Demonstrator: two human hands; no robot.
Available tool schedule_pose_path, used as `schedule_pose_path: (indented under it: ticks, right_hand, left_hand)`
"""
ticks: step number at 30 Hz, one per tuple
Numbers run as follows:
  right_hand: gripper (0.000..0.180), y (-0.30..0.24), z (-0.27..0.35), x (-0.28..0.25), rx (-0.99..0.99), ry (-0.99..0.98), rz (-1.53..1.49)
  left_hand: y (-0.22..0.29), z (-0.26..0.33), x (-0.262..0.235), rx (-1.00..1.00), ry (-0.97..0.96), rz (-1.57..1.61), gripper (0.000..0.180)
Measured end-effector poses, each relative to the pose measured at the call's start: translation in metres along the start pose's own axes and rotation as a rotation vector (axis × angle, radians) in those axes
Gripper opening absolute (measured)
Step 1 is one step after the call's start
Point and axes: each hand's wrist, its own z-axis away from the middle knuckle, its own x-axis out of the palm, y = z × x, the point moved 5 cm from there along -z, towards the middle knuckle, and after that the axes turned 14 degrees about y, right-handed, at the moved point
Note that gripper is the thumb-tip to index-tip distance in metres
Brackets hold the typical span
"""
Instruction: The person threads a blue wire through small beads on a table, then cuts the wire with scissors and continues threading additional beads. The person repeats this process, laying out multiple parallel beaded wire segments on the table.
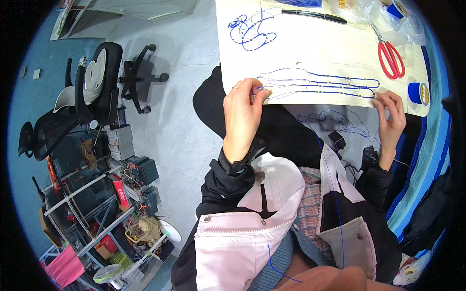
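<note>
Blue beaded cords [340, 88] lie in roughly parallel rows along the near edge of a pale tabletop [310, 53], with small light beads spaced along them. Thin loose thread ends run from their left side to my left hand [241, 111], whose thumb and fingers pinch them. At the cords' right end, my right hand [392, 114] closes thumb and fingertips on the looped end. A loose tangle of blue thread [335, 122] hangs below the table edge between my hands. One blue strand also trails down over my jacket [272, 194].
Another tangled beaded cord [252, 38] lies at the far left of the tabletop, near a black pen [315, 16]. Red-handled scissors [391, 59] and a blue thread spool [415, 92] are on the right. Clear plastic bags [359, 12] sit behind. An office chair [94, 87] stands left.
</note>
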Motion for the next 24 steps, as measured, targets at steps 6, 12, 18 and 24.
schedule_pose_path:
  ticks: [6, 12, 18, 24]
  right_hand:
    - [0.012, -0.002, -0.001, 0.004, 0.008, -0.030, -0.053]
    - [0.011, 0.008, -0.005, -0.005, 0.035, -0.027, 0.020]
    - [0.012, 0.013, -0.007, -0.005, 0.051, -0.030, 0.040]
    - [0.010, 0.017, -0.005, -0.005, 0.085, -0.064, 0.069]
  left_hand:
    - [0.000, 0.000, 0.000, -0.023, -0.016, 0.034, 0.016]
    - [0.004, 0.001, 0.003, 0.006, -0.023, -0.015, 0.013]
    - [0.005, -0.001, 0.006, 0.061, 0.009, -0.038, 0.012]
    - [0.002, -0.001, 0.005, 0.049, 0.040, -0.067, 0.013]
